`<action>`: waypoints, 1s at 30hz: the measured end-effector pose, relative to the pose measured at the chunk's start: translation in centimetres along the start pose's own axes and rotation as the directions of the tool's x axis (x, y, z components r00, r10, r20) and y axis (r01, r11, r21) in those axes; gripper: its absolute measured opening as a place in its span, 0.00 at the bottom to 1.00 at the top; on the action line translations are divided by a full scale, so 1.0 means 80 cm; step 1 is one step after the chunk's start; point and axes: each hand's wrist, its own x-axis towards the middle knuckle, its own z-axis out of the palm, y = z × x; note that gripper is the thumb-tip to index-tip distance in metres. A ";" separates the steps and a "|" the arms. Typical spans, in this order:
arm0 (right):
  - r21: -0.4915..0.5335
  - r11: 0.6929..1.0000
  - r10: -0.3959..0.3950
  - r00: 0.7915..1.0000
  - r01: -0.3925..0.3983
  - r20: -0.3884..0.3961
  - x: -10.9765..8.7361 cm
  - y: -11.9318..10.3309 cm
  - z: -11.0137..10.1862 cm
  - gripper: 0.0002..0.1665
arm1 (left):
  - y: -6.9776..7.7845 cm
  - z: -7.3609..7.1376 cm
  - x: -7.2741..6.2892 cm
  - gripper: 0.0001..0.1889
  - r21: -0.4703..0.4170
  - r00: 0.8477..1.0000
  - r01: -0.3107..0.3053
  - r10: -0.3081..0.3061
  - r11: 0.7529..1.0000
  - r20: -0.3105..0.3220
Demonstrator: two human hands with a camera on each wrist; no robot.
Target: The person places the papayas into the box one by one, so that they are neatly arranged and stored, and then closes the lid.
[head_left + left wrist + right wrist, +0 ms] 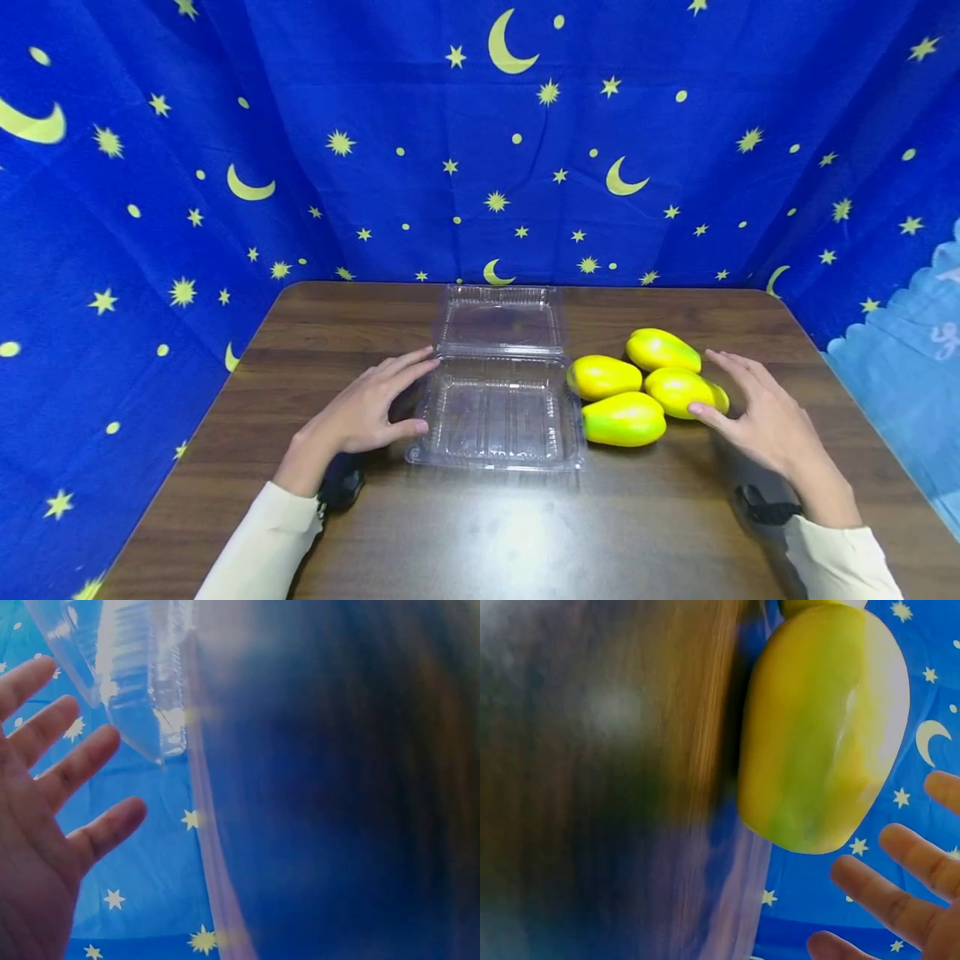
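An open clear plastic clamshell box (495, 421) lies on the table with its lid (498, 321) folded back toward the curtain. My left hand (371, 404), fingers spread and holding nothing, is beside the box's left edge; in the left wrist view that hand (56, 780) looks apart from the plastic box (142, 667). Several yellow-green papayas (624, 419) are grouped to the right of the box. Just right of them, my right hand (772, 417) has its fingers extended. Whether its thumb touches the nearest papaya (821, 735) is unclear.
A brown wood-grain table (525, 542) carries everything. Behind and to the left hangs a blue curtain (420, 100) with moons and stars. Light blue cloth (900, 367) hangs at the right edge. Dark wrist devices (765, 506) sit near both sleeves.
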 end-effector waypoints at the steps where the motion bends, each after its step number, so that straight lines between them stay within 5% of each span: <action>1: 0.016 1.000 -0.005 1.000 0.005 -0.005 -0.002 0.000 0.000 0.53 | 0.001 0.000 -0.001 0.46 -0.016 1.000 0.005 -0.004 1.000 0.005; 14: 0.109 0.993 -0.048 0.999 0.048 0.000 -0.006 -0.003 0.010 0.63 | 0.005 -0.003 -0.007 0.54 -0.073 0.997 0.048 -0.044 0.996 0.066; 30: 0.115 0.992 -0.046 0.999 0.047 -0.017 -0.009 0.002 0.025 0.51 | -0.001 -0.001 -0.002 0.56 -0.096 0.993 0.056 -0.046 0.994 0.109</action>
